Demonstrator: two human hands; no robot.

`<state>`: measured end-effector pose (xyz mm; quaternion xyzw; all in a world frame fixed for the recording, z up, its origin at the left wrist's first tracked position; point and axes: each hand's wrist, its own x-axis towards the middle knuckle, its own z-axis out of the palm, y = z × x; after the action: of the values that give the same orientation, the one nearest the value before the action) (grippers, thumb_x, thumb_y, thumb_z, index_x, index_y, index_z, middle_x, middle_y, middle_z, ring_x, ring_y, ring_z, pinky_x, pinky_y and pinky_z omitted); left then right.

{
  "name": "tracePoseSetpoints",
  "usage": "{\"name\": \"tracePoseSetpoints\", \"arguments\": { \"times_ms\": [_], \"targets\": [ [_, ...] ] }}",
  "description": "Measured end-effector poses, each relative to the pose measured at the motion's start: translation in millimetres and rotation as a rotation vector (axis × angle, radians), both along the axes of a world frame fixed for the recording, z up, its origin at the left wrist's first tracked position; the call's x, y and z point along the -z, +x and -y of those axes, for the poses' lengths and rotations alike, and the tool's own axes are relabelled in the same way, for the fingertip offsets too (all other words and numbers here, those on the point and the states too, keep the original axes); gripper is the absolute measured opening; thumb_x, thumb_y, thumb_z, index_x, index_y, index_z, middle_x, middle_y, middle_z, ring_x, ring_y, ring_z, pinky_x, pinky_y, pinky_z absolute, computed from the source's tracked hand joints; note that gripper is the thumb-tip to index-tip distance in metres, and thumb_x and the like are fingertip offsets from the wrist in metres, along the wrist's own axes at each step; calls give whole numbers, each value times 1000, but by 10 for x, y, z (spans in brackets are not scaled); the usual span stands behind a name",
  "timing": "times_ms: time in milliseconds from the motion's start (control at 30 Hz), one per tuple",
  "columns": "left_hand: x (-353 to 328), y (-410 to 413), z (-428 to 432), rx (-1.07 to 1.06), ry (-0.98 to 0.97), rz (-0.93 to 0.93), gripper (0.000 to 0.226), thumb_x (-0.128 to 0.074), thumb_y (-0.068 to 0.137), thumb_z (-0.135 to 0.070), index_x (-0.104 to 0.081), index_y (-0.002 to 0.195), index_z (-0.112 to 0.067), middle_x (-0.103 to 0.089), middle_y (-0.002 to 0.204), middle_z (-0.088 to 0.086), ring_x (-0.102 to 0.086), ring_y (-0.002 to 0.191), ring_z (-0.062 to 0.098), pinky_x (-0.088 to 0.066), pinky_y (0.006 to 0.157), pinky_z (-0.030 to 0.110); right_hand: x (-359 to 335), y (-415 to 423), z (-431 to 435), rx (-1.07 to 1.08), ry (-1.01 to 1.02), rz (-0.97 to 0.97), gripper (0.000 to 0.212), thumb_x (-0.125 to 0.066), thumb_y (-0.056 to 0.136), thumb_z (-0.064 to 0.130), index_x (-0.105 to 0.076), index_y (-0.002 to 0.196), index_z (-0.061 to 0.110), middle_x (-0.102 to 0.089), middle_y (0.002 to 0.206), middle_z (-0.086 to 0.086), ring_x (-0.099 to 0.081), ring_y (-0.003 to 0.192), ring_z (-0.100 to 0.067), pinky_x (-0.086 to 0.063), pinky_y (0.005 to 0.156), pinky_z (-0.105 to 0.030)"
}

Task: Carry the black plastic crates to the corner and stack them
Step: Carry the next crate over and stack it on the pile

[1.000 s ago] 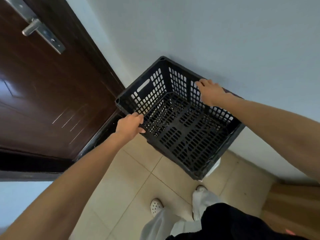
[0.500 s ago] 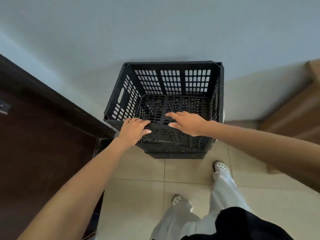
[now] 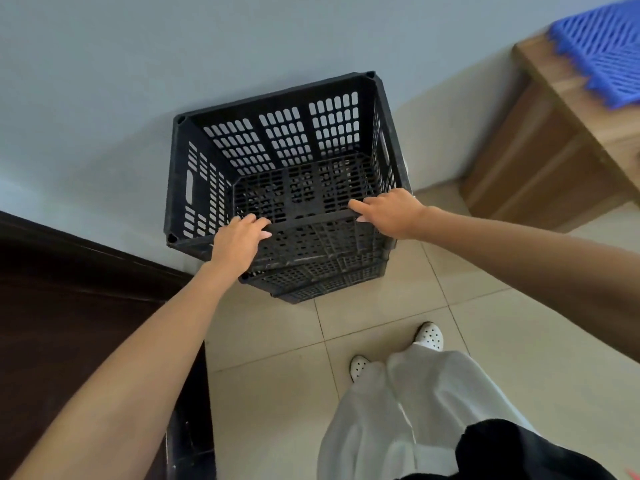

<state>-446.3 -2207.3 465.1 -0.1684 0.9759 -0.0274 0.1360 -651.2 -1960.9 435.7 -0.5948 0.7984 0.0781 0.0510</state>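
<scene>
I see top crate (image 3: 277, 161) on stack by wall | left hand (image 3: 239, 240), right hand (image 3: 391, 213) curled over its near rim

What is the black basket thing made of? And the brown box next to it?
Black crate: looks like hard moulded plastic, matte, with neat rows of moulded slots. Brown cabinet: looks like wood, though the grain could be a printed laminate; smooth, dull finish.

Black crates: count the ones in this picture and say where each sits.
3, possibly more hidden. The top crate stands against the wall, both hands on its near rim. Two lower crates show only as edges beneath: one, another under it.
</scene>
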Motion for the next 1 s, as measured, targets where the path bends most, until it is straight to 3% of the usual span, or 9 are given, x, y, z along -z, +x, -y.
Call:
{"name": "tracePoseSetpoints", "arguments": {
  "times_ms": [100, 167, 300, 567, 733, 900, 1000],
  "targets": [
    [27, -5, 18, 2, -16, -20, 34, -44, 103, -28, -56, 134, -17, -61, 118, 7, -57, 107, 32, -51, 80, 44, -20, -99, 45, -54, 27, -62, 42, -29, 103, 38, -26, 139, 17, -50, 75, 2, -51, 54, -21, -33, 44, -32],
    [48, -17, -8, -9, -20, -17, 33, -46, 103, -26, -56, 132, -15, -61, 119, 8, -58, 106, 33, -51, 79, 44, -52, -154, 81, -53, 67, -63, 42, -28, 103, 39, -24, 140, 18, -57, 76, 0, -57, 58, -23, -39, 48, -33],
    [48, -10, -119, 11, -35, 0, 35, -45, 103, -29, -55, 133, -14, -61, 121, 7, -59, 107, 32, -50, 76, 43, -139, -290, 112, -5, 135, -15, 42, -29, 104, 38, -25, 141, 19, -60, 80, -3, -60, 67, -26, -54, 71, -44],
    [80, 22, -183, -81, 29, -26, 39, -44, 104, -32, -51, 139, -18, -60, 127, 6, -56, 113, 32, -52, 82, 46, -163, -323, 126, -29, 157, -16, 45, -27, 101, 46, -28, 138, 20, -61, 83, -3, -60, 68, -24, -55, 70, -43],
    [50, -76, -214, 19, -2, -63, 50, -31, 103, -49, -44, 145, -25, -52, 140, 4, -49, 126, 29, -42, 99, 45, -194, -324, 107, -4, 152, -25, 47, -26, 100, 46, -29, 139, 19, -66, 85, -5, -61, 68, -24, -51, 66, -38],
    [141, -586, -562, 181, 35, -96, 67, -27, 99, -60, -23, 156, -24, -35, 156, 2, -29, 145, 27, -27, 115, 45, -148, -269, 93, 0, 124, -6, 45, -26, 101, 47, -32, 135, 18, -65, 86, -4, -64, 75, -27, -54, 78, -44],
    [279, -809, -731, 208, 53, -85, 69, -27, 99, -60, -17, 158, -24, -35, 157, 1, -27, 147, 26, -25, 117, 44, -106, -328, 114, 22, 123, -1, 61, -18, 97, 62, -33, 138, 20, -69, 91, -5, -66, 83, -29, -53, 82, -44]
  ]
}}
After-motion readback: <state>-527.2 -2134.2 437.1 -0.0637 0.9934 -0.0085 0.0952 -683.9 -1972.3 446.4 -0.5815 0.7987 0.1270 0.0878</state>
